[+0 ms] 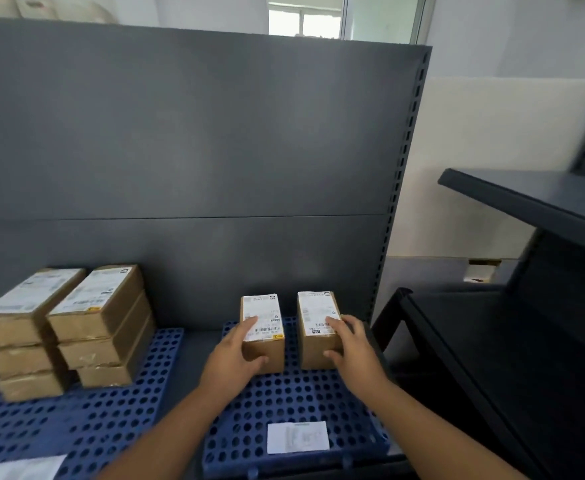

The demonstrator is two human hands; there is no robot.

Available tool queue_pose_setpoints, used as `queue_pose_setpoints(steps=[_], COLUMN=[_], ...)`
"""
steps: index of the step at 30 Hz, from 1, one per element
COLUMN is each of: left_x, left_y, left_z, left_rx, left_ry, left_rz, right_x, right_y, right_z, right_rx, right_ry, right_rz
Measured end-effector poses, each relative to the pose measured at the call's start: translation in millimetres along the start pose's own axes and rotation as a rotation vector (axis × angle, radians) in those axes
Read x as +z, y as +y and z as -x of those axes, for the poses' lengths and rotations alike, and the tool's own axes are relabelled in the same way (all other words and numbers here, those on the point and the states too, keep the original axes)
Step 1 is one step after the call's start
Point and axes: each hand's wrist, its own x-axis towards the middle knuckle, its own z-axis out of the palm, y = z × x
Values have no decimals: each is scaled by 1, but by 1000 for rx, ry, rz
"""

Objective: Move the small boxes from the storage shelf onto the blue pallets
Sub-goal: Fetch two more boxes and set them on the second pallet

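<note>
- My left hand (237, 351) lies on the left box (262, 332), fingers over its label and thumb on the near face. It's a loose, wide grip draped over the carton, not closed round it.
- My right hand (348, 344) sits the same way on the right box (318, 329), fingers across the top and thumb low on the near face, again open, not clamped.
- Both boxes stand on the far part of the right blue pallet (294, 396), just apart from each other, with the grey back panel (214, 150) beyond my fingers.
- If I let go unevenly, a carton could tip or twist; each is narrow and stands tall for its footprint.
- The pallet is full of holes, so I judge a corner could catch in one and leave a box sitting crooked.
- Drawing my hands back toward me, my thumbs could drag the boxes along, or knock the loose paper slip (298, 437) lying near my wrists.
- Off to the left of my left hand, the stacked boxes (66, 327) on the left blue pallet (86, 420) are well clear, no risk there.
- The dark storage shelf (533, 206) stands to the right of my right hand; my elbow could bump it as I turn.
</note>
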Motion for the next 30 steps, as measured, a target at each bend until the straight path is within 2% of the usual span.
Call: queue_pose_setpoints(steps=[14, 23, 27, 30], left_x=[5, -8, -23, -30], left_y=[-2, -2, 2, 8], left_z=[-11, 2, 11, 18], left_rx=[-24, 6, 86, 210], left_ry=[-22, -24, 10, 66], left_rz=[-1, -68, -112, -215], right_x=[7, -7, -18, -30], right_y=[8, 7, 2, -4], right_z=[-12, 3, 24, 46], right_rx=[-20, 47, 67, 90], right_ry=[-29, -21, 28, 79], right_rz=[-24, 5, 53, 104])
